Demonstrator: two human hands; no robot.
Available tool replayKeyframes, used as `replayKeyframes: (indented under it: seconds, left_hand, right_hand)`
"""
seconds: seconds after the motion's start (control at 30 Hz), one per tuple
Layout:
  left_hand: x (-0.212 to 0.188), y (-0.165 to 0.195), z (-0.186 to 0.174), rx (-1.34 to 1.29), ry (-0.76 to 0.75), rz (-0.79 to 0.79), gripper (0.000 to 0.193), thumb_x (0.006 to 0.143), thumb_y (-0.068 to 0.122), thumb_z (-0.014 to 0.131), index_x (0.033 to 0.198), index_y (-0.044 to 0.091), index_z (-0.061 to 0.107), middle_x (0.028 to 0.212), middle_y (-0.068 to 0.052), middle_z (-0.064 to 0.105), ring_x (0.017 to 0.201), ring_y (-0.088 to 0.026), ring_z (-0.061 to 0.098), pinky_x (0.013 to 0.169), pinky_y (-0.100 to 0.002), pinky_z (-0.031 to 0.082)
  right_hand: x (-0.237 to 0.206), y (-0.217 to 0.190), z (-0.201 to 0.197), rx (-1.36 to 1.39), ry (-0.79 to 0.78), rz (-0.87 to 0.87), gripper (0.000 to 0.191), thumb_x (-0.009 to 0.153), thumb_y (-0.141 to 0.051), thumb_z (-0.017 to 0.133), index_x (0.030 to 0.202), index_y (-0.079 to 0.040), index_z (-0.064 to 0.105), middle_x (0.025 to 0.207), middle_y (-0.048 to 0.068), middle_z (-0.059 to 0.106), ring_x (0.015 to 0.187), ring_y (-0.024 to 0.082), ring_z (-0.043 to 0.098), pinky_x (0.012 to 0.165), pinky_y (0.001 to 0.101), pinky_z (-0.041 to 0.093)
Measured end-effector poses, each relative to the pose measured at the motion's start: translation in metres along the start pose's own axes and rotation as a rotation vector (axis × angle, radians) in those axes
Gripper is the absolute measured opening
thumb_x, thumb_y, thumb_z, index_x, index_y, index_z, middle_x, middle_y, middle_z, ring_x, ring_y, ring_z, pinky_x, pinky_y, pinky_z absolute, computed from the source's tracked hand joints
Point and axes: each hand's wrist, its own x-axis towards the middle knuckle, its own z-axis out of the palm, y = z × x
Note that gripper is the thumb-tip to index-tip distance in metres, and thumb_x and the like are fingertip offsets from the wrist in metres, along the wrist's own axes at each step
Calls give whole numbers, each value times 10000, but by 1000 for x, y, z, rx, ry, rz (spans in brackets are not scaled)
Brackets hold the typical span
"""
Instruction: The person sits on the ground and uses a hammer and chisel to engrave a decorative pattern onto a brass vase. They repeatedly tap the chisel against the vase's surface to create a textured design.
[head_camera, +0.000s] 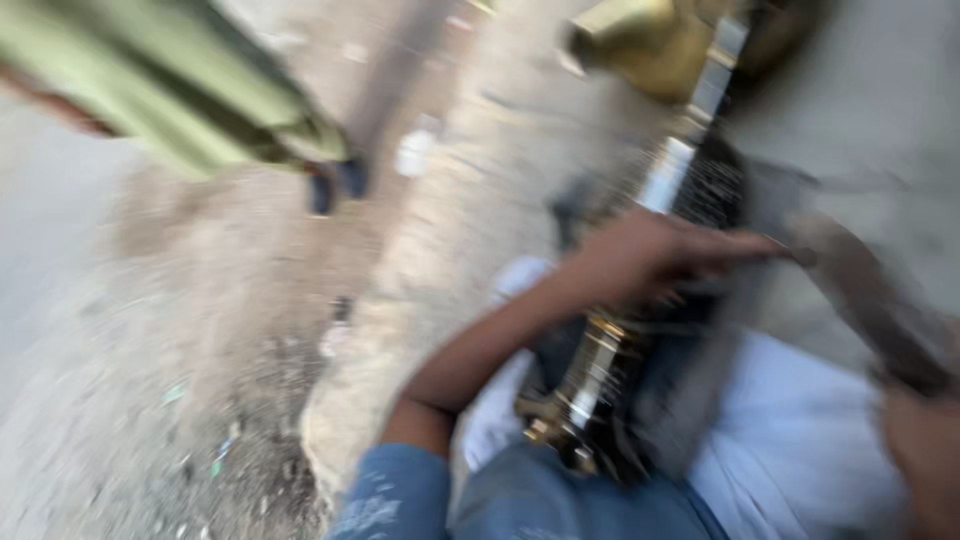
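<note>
The view is heavily motion-blurred. My left hand (655, 262) lies with its fingers stretched to the right on top of a long dark object with brass fittings (592, 375). That object rests across a white cloth (800, 440) on my lap. My right hand (925, 445), at the lower right edge, grips a dark, long tool (865, 300) that slants up towards my left fingertips. The blur hides whether my left fingers clamp the object or only press on it.
Another person in olive-green trousers (170, 80) and dark shoes (335, 185) stands at the upper left on rough, dusty ground (200, 330). A brass-coloured vessel (640, 45) sits at the top, beyond the long object. My blue sleeve (400, 495) shows at the bottom.
</note>
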Motion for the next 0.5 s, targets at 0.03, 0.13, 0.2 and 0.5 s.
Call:
replayKeyframes:
  seconds: [0.03, 0.13, 0.2, 0.5]
  left_hand:
    - [0, -1, -4, 4, 7, 56, 1007, 662, -109, 673, 1508, 387, 445, 1309, -17, 741, 965, -180, 775, 794, -325, 637]
    - [6, 3, -11, 75, -73, -15, 857, 796, -107, 685, 1477, 390, 527, 1142, 17, 794, 856, -156, 772, 719, -333, 620]
    - [12, 8, -15, 124, -82, 64, 849, 767, -140, 666, 1488, 296, 565, 1077, -12, 790, 914, -183, 776, 792, -353, 621]
    - [8, 16, -4, -30, 323, -34, 574, 919, -50, 763, 1394, 245, 630, 1048, -8, 801, 924, -108, 795, 801, -242, 637]
  right_hand:
    - [-6, 22, -6, 97, 47, 51, 381, 825, -4, 795, 1153, -82, 620, 1075, 31, 716, 914, 107, 705, 804, 264, 576]
    - [-24, 71, -4, 328, 156, 116, 309, 956, 62, 812, 1182, -24, 619, 1034, 53, 723, 944, 119, 718, 848, 275, 585]
    - [-23, 82, -10, -406, 39, -190, 279, 907, 96, 756, 1142, -16, 654, 986, 146, 702, 933, 215, 703, 795, 327, 557]
    - [14, 67, -6, -482, -179, 48, 399, 883, 35, 745, 1252, -113, 714, 890, 65, 749, 755, 174, 702, 661, 361, 532]
